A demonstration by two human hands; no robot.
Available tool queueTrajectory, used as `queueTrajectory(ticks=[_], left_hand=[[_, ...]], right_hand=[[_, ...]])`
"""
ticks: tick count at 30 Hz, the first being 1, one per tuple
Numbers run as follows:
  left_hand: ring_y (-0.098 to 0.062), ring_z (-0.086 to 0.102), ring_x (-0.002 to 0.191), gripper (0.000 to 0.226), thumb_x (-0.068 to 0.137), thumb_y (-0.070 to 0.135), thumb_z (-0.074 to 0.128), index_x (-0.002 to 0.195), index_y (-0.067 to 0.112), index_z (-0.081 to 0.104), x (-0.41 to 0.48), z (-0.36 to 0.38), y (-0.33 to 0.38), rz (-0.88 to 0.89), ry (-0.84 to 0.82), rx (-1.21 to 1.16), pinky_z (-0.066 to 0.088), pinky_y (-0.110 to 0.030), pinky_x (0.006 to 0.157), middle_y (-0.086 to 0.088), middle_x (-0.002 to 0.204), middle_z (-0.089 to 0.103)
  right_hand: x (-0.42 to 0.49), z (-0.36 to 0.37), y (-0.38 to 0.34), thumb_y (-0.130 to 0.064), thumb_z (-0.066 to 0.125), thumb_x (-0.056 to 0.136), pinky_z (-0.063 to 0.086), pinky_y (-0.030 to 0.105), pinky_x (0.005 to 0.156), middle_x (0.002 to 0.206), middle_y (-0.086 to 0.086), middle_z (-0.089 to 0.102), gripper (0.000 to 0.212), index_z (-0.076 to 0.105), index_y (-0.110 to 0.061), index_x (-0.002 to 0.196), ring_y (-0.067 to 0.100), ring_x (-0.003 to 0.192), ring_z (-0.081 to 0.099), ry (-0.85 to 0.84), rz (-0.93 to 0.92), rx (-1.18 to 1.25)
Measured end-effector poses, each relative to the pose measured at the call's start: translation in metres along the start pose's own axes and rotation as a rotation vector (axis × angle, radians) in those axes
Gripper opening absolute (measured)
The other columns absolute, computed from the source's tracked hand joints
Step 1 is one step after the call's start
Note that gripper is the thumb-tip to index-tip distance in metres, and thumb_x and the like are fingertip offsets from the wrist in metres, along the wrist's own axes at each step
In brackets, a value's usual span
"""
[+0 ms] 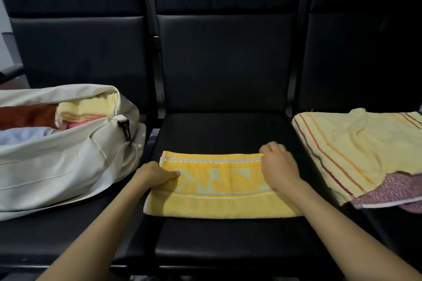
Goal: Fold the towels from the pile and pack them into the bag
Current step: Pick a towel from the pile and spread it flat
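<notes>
A yellow towel (219, 189) with a pale patterned band lies folded into a long strip on the middle black seat. My left hand (155, 175) grips its left end, thumb on top. My right hand (278, 166) pinches the towel's far right corner with curled fingers. On the left seat lies a cream bag (57, 166), open at the top, holding several folded towels: pale yellow, red-brown, pink and light blue. The pile on the right seat has a pale yellow striped towel (356, 150) over a purple patterned one (392, 191).
Three black padded seats (223, 130) stand in a row with tall backrests behind. Narrow gaps with metal frame parts separate the seats. The front part of the middle seat below the towel is bare cushion.
</notes>
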State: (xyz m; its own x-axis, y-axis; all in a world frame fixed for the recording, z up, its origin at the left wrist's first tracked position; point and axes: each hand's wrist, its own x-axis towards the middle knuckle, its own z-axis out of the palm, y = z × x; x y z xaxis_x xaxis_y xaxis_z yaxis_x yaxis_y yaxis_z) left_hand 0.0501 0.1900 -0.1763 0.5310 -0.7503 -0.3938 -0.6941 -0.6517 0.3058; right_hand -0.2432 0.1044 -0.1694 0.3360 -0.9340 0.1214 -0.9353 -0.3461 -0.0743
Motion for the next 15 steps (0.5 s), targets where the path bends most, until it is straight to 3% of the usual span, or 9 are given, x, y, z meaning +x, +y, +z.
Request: queueTrajectory(ticks=[2,4,7,9,11,13,15], left_hand=[[-0.020,0.059,0.092,0.060,0.085,0.056,0.061,0.113,0.004,0.057,-0.002,0.002,0.004,0.028,0.014,0.035,0.046,-0.026,0.072,-0.003,0.093,0.060],[-0.016,0.053,0.076,0.051,0.090,0.052,0.056,0.108,0.004,0.057,-0.003,0.004,0.004,0.088,0.087,0.019,0.040,-0.026,0.062,0.002,0.077,0.052],[-0.020,0.051,0.082,0.035,0.094,0.045,0.052,0.098,0.010,0.048,-0.004,0.002,0.002,0.170,0.196,-0.203,0.037,-0.032,0.068,0.000,0.084,0.053],[-0.024,0.055,0.087,0.032,0.095,0.043,0.053,0.090,0.011,0.049,-0.005,-0.006,0.002,0.217,0.224,-0.378,0.037,-0.034,0.068,-0.004,0.089,0.057],[-0.020,0.061,0.085,0.026,0.095,0.038,0.055,0.090,0.013,0.056,-0.011,-0.017,0.008,0.240,0.164,-0.721,0.044,-0.031,0.066,-0.007,0.094,0.064],[-0.018,0.066,0.080,0.017,0.096,0.030,0.056,0.096,0.013,0.061,-0.020,-0.027,0.019,0.236,0.029,-1.074,0.051,-0.030,0.065,-0.008,0.095,0.069],[-0.018,0.070,0.076,0.015,0.096,0.021,0.056,0.102,0.010,0.063,-0.028,-0.031,0.033,0.285,-0.097,-1.246,0.055,-0.027,0.061,-0.009,0.091,0.072]], right_hand=[[-0.010,0.004,-0.017,-0.017,0.037,0.102,0.040,0.028,0.100,0.133,0.001,0.051,0.033,0.052,-0.016,0.131,0.017,0.121,0.047,-0.072,-0.155,0.163],[-0.023,0.011,-0.033,-0.027,0.033,0.104,0.031,0.027,0.107,0.141,-0.001,0.046,0.038,0.048,-0.017,0.138,0.016,0.129,0.041,-0.182,-0.252,0.284],[-0.032,0.025,-0.046,-0.050,0.021,0.101,0.005,0.032,0.119,0.160,-0.003,0.014,0.058,0.019,-0.024,0.153,0.015,0.147,0.009,-0.324,-0.291,0.230],[-0.033,0.030,-0.050,-0.071,0.000,0.082,-0.008,0.039,0.119,0.162,-0.008,-0.005,0.082,0.002,-0.031,0.154,0.011,0.148,-0.010,-0.369,-0.286,0.186],[-0.030,0.035,-0.055,-0.075,-0.012,0.067,-0.012,0.044,0.118,0.161,-0.009,-0.012,0.094,-0.005,-0.036,0.152,0.011,0.147,-0.017,-0.367,-0.284,0.159],[-0.024,0.039,-0.063,-0.074,-0.006,0.075,-0.012,0.047,0.118,0.160,-0.008,-0.014,0.084,-0.007,-0.039,0.152,0.013,0.147,-0.018,-0.365,-0.288,0.115],[-0.019,0.043,-0.073,-0.064,0.012,0.094,-0.011,0.049,0.118,0.160,-0.005,-0.016,0.067,-0.008,-0.038,0.152,0.015,0.146,-0.019,-0.374,-0.299,0.075]])
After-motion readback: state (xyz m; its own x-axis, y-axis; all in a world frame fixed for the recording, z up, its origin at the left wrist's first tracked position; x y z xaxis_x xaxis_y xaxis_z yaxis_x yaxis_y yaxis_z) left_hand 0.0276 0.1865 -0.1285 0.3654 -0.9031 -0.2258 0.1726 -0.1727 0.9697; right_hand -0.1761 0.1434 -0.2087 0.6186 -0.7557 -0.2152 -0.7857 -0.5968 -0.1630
